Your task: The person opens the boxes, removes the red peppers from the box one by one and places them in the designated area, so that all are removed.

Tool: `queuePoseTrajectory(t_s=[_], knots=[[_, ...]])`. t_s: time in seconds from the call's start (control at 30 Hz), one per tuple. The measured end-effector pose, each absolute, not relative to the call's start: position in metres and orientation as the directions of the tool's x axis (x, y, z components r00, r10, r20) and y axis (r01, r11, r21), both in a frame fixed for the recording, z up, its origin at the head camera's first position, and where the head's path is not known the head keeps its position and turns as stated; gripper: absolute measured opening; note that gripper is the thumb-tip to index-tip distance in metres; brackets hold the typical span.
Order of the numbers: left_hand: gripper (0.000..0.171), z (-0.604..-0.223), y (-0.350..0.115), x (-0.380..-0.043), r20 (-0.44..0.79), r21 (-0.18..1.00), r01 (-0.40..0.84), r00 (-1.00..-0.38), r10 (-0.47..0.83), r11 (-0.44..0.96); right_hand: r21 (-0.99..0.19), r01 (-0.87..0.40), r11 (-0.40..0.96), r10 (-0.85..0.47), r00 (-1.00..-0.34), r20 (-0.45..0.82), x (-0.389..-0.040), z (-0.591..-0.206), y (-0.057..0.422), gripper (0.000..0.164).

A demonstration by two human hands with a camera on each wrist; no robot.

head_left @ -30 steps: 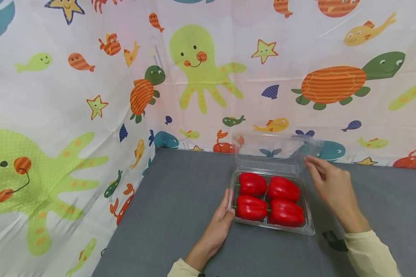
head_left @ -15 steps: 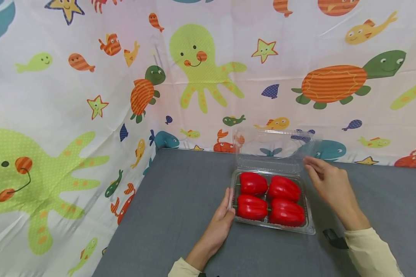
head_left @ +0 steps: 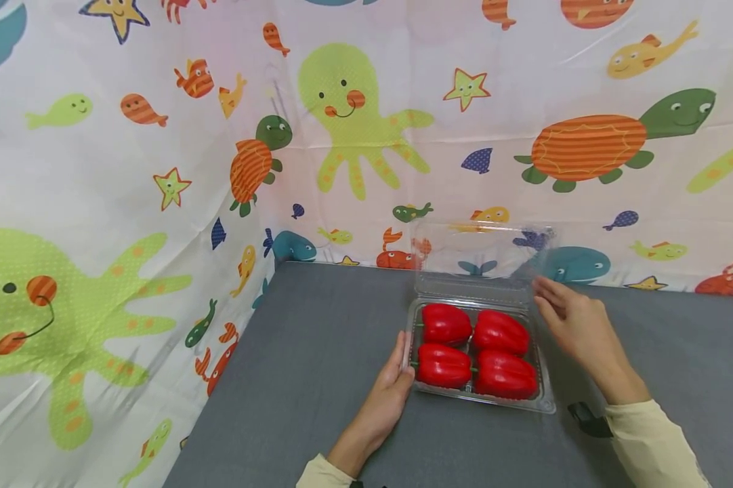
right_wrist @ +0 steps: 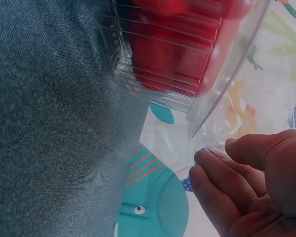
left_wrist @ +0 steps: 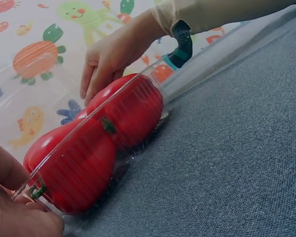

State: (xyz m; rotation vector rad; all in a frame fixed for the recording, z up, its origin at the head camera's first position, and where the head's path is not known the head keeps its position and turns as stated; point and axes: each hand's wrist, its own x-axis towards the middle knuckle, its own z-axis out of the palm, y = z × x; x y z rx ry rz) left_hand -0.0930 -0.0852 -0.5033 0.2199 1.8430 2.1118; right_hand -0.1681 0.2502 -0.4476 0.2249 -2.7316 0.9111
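A clear plastic clamshell container [head_left: 546, 400] holds several red bell peppers [head_left: 446, 324] in two rows. Its hinged lid [head_left: 473, 290] stands raised along the far side. My left hand [head_left: 381, 400] grips the container's left side, thumb and fingers about the rim corner in the left wrist view. At the lid's right edge, my right hand [head_left: 586, 332] pinches the thin plastic between thumb and fingertips; the right wrist view shows the thumb [right_wrist: 249, 148] over the bent fingers. Green stems [left_wrist: 108, 125] point toward the left hand.
The container rests on a grey cloth-covered table [head_left: 318, 352]. Behind it and along the left hangs a white curtain [head_left: 220, 27] printed with sea animals. A dark strap piece [head_left: 589, 421] sticks out beside the right sleeve.
The lid has swung gradually, its top edge now higher and its right edge further left in the head view. My right hand has shifted slightly left with it. The left hand stays put.
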Motion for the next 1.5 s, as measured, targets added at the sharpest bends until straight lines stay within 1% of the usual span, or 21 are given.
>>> queuePoseTrajectory(t_s=[0.23,0.67,1.07,1.33,1.5], knots=[[0.069,-0.504,-0.084,-0.093,-0.098,0.982,-0.147,-0.931,0.350,-0.116,-0.567,-0.217,0.795,-0.073,-0.962,0.265,-0.169,-0.450,0.252,0.058],[0.070,-0.500,-0.081,-0.092,-0.102,0.981,-0.152,-0.930,0.354,-0.118,-0.546,-0.242,0.802,-0.097,-0.955,0.280,-0.171,-0.450,0.256,0.060],[0.070,-0.503,-0.078,-0.092,-0.085,0.981,-0.138,-0.936,0.343,-0.134,-0.549,-0.226,0.805,-0.108,-0.965,0.239,-0.173,-0.453,0.261,0.061],[0.069,-0.506,-0.080,-0.092,-0.098,0.961,-0.177,-0.937,0.334,-0.214,-0.549,-0.196,0.812,-0.129,-0.979,0.158,-0.177,-0.456,0.259,0.060],[0.068,-0.506,-0.081,-0.091,-0.073,0.957,-0.162,-0.937,0.341,-0.241,-0.532,-0.214,0.819,-0.153,-0.976,0.157,-0.176,-0.456,0.258,0.059]])
